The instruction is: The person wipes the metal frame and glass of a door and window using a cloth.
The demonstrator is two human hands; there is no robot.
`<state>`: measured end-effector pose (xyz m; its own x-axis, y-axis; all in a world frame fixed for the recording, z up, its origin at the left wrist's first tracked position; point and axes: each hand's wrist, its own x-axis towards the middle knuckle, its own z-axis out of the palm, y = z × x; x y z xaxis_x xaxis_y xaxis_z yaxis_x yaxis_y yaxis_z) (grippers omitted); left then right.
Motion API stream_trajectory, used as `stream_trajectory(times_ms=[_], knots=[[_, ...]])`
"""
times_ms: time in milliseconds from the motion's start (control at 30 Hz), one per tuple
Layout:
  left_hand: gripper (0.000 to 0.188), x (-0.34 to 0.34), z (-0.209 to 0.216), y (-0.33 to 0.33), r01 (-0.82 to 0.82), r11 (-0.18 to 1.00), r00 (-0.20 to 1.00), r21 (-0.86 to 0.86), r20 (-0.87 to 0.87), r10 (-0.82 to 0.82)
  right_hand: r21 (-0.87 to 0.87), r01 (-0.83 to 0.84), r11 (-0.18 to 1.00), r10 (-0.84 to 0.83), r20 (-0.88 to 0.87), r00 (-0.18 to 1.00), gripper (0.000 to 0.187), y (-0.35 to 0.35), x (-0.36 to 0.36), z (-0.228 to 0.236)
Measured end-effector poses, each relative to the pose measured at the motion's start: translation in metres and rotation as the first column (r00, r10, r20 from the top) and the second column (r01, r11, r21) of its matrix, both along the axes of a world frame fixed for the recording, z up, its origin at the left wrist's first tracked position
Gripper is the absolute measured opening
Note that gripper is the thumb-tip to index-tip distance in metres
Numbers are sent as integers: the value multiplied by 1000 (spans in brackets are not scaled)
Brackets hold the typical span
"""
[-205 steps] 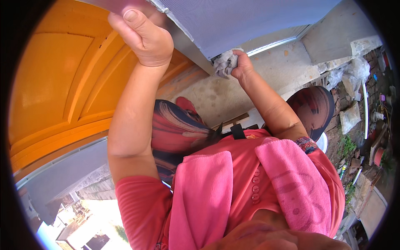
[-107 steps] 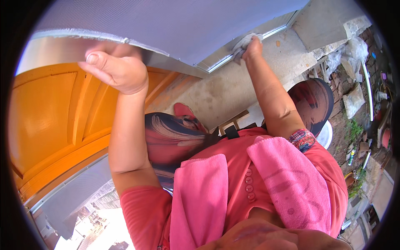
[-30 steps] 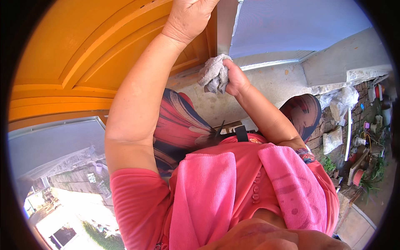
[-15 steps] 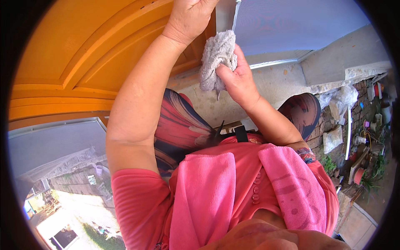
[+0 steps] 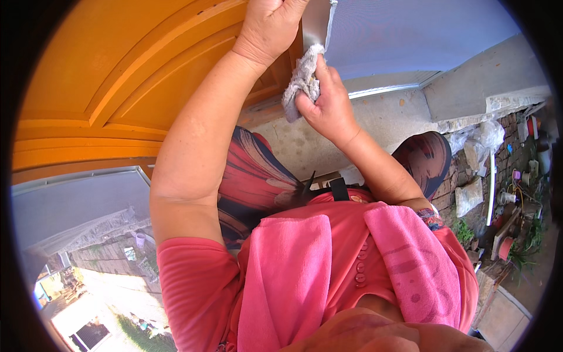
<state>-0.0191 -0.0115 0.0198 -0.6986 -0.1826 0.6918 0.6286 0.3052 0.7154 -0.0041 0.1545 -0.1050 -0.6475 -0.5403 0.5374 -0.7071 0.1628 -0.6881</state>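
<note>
A pink towel (image 5: pixel 287 264) drapes over a red shirt (image 5: pixel 346 240). The raised left hand (image 5: pixel 270 29) is cut off above, its grip impossible to tell. The right hand (image 5: pixel 328 108) grasps a crumpled grey cloth (image 5: pixel 303 79) at a metal frame (image 5: pixel 315 26), beside an orange door (image 5: pixel 70 70).

Grips crumpled grey cloth (image 5: pixel 302 85) in right hand (image 5: pixel 329 111), at the flat silvery metal strip (image 5: pixel 315 26) edging a blue-grey mesh panel (image 5: pixel 416 35); cannot tell if pressed against it. Holds left hand (image 5: pixel 271 26) raised near the same strip, with fingers cut off by the upper edge, in front of orange panelled wooden door (image 5: pixel 64 70). Wears red short-sleeved shirt (image 5: pixel 196 276) with pink towel (image 5: pixel 287 258) over both shoulders. Off to the right: crumpled clear plastic sheeting (image 5: pixel 490 134), straight white pipe (image 5: pixel 491 188).
</note>
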Motion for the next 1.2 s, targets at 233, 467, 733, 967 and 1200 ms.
stream_trajectory(times_ms=[233, 467, 733, 967, 1200], knots=[[33, 2, 3, 1, 36, 999, 999, 27, -6, -36, -82, 5, 997, -10, -63, 998, 81, -6, -8, 27], [34, 0, 1, -1, 26, 1000, 1000, -4, 0, -26, 78, -31, 996, 23, 100, 995, 85, 0, 1, -28], [33, 2, 0, -3, 25, 1000, 1000, -8, 13, -25, -75, 22, 997, -26, -50, 998, 84, -7, -10, 19], [34, 3, 3, 2, 33, 999, 999, 1, 20, -33, 46, -9, 999, 5, 77, 997, 84, 2, -5, -19], [33, 9, 11, -1, -8, 999, 996, -42, 92, 12, -91, 6, 996, -9, -32, 999, 82, -4, -9, 26]])
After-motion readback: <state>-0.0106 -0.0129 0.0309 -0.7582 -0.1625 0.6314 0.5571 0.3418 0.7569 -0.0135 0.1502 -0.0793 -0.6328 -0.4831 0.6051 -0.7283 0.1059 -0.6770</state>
